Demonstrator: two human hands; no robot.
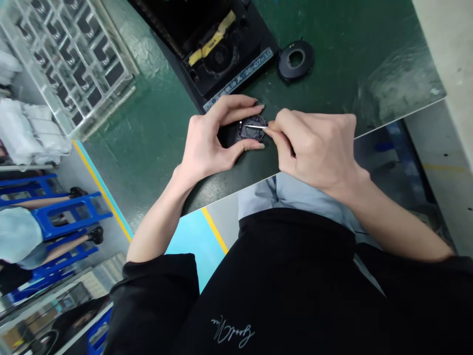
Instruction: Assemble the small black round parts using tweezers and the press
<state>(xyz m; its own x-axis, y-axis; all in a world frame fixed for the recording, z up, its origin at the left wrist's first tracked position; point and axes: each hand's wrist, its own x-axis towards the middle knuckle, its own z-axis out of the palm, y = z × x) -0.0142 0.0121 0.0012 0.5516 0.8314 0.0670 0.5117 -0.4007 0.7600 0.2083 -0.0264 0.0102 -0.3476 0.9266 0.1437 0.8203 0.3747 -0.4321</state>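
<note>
My left hand (218,138) grips a small round black part (253,129) by its rim, thumb on the near side and fingers on the far side. The part lies on or just above the green mat. In my right hand (314,143) a thin pointed metal tool, apparently tweezers (254,126), is pinched between thumb and fingers. Its tip reaches over the face of the round part, close to a few small bright spots; whether it touches cannot be made out. A black ring-shaped part (296,60) lies apart on the mat, beyond my right hand.
A black fixture (236,64) with yellow tape and a labelled front edge stands just beyond my hands. At far left is a clear compartment tray (74,54) holding dark parts. The green mat (148,162) ends close to my body. Someone sits by blue stools (70,212) at left.
</note>
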